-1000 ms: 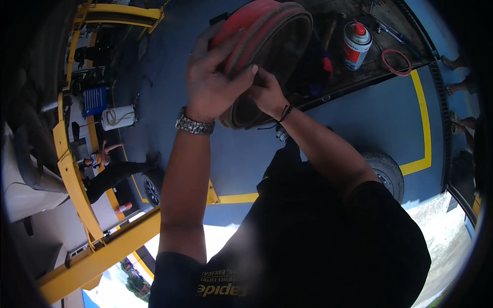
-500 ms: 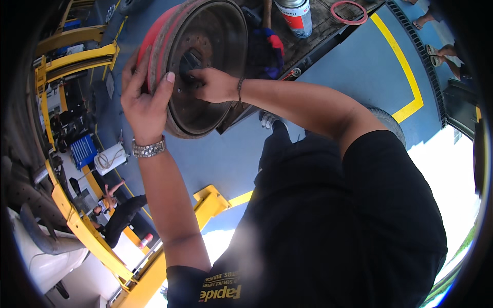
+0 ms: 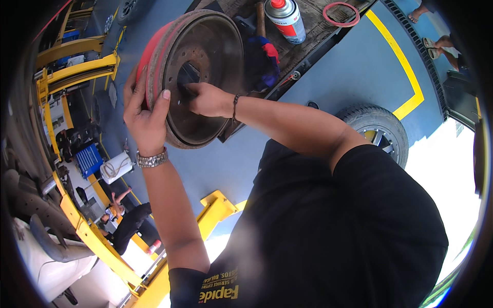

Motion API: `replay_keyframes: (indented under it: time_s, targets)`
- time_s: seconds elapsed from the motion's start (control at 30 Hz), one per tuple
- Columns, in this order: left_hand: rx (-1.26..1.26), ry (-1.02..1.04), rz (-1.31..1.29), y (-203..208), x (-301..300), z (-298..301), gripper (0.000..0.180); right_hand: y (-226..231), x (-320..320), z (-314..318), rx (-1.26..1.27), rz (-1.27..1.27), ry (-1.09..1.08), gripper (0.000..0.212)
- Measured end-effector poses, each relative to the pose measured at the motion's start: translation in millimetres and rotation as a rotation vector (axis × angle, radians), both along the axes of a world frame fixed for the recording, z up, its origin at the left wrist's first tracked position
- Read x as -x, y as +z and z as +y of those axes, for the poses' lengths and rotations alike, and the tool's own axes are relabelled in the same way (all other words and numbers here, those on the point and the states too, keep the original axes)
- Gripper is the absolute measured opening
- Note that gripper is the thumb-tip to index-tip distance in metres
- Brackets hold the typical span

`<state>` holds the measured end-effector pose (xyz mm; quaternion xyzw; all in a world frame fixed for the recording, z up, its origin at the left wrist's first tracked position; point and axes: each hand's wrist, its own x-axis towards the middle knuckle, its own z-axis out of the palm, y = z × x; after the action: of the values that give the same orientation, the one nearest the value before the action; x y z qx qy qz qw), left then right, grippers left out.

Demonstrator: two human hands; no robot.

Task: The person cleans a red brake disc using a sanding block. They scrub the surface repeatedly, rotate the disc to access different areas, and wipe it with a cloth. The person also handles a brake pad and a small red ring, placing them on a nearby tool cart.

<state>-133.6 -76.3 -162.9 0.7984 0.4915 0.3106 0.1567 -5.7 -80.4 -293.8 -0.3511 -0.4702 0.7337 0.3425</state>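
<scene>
A brake drum (image 3: 222,56), rusty brown inside and red on its outer side, is tilted up with its hollow side toward me. My left hand (image 3: 146,118) clasps its near left rim, thumb on the edge and fingers round the red outside. Inside the hollow, my right hand (image 3: 209,100) is closed at the edge of the centre hole (image 3: 189,74); its fingertips are hidden in the dark opening. Beyond the drum, a blue and red cloth or glove (image 3: 267,64) lies on the dark worktop (image 3: 316,33).
A spray can (image 3: 287,25) stands on the worktop, with a wooden handle (image 3: 261,20) and a pink-red ring (image 3: 341,14) nearby. A wheel (image 3: 382,134) is at my right. Yellow lift parts (image 3: 218,208) stand at left, where another person (image 3: 128,220) is. Someone's feet (image 3: 434,47) show far right.
The drum and both hands sit slightly lower in the picture. My right hand stays at the centre hole, its fingers now deeper in it. More of the wheel shows at right.
</scene>
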Motion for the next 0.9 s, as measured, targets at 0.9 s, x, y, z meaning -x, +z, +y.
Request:
replay_keyframes:
  time_s: [0.9]
  targets:
    - [0.053,0.034,-0.025,-1.8,31.2,-0.6,0.060,-5.2,73.1,11.2,0.264,0.476,-0.572,0.046]
